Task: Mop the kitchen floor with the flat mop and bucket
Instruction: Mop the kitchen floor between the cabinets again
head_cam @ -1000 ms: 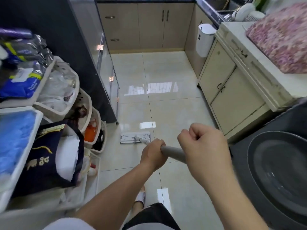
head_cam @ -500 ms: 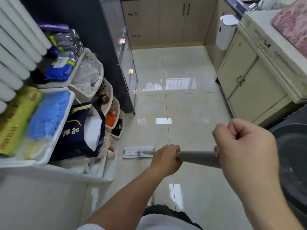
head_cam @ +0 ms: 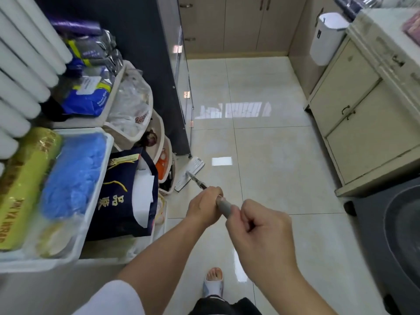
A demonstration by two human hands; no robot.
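Flat mop head [head_cam: 189, 173] is angled on the floor tiles [head_cam: 268, 155] beside the storage rack [head_cam: 169, 155]; handle [head_cam: 223, 205] gripped by left hand [head_cam: 204, 209] and right hand [head_cam: 261, 233]. Edge pass in hand; bucket unseen, probably behind. Next, a pull-back clear of the rack is needed

Glossy cream floor tiles [head_cam: 268, 155] fill the room, mirroring a bright window glare — pale grout lines cross them. Beige wall-side cabinets [head_cam: 241, 23] close the far end. A worn cream cupboard [head_cam: 354, 123] lines the right side, a white bin [head_cam: 327, 37] hanging beside it. Stacked storage baskets [head_cam: 136, 114] crowd the left.
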